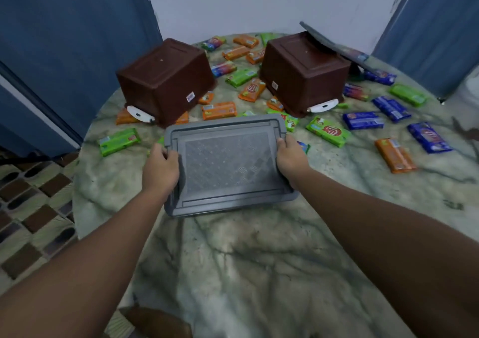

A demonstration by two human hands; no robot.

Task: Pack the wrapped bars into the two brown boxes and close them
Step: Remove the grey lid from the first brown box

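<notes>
Two brown boxes stand upside down at the back of the round marbled table (pixel 246 260): the left box (pixel 166 78) and the right box (pixel 303 68), each with white latches at its rim. Both my hands hold a grey lid (pixel 225 166) at the table's middle. My left hand (pixel 162 166) grips the lid's left edge and my right hand (pixel 290 156) grips its right edge. Wrapped bars lie scattered around the boxes: green (pixel 119 140), orange (pixel 395 155) and blue (pixel 363 120) ones. Some bars are partly hidden under the boxes and the lid.
A second grey lid (pixel 334 43) leans against the right box at the back. Blue curtains hang to the left and right, with a white wall behind. A patterned tile floor (pixel 33 208) shows at the left. A brown chair top (pixel 158 322) sits at the table's near edge.
</notes>
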